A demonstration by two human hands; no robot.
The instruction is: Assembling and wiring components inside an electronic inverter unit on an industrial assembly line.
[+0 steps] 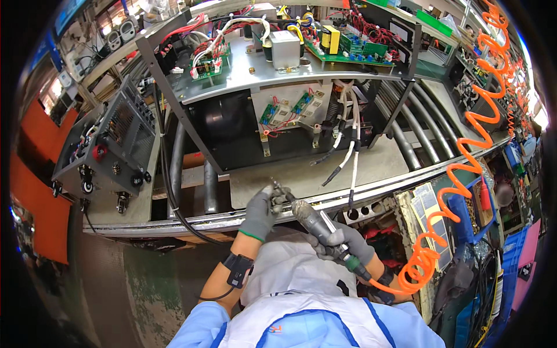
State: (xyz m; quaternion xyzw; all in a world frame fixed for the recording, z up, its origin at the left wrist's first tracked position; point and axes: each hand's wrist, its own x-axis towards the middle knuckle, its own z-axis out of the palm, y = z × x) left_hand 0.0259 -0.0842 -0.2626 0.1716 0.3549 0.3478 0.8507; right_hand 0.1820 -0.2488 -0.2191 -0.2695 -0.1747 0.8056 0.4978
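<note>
My right hand (350, 242), in a grey glove, is wrapped round the rear of a pneumatic screwdriver (313, 220). The tool has a worn grey body, and a green fitting joins it to a coiled orange air hose (419, 267). Its nose points up and left toward my left hand (259, 214), also gloved in grey. The left fingers are closed together beside the bit, and whatever small thing is in them is too small to name. Beyond both hands stands a metal equipment chassis (229, 130), with green circuit boards (304, 104) on its lower panel and white cables (349, 151) hanging down.
The chassis rests on a board (255, 188) over conveyor rollers (415, 127). At the left is a second grey unit on casters (116, 156). A black cable (168, 185) droops over the conveyor's edge. On the right sits a blue bin (461, 217) of small parts.
</note>
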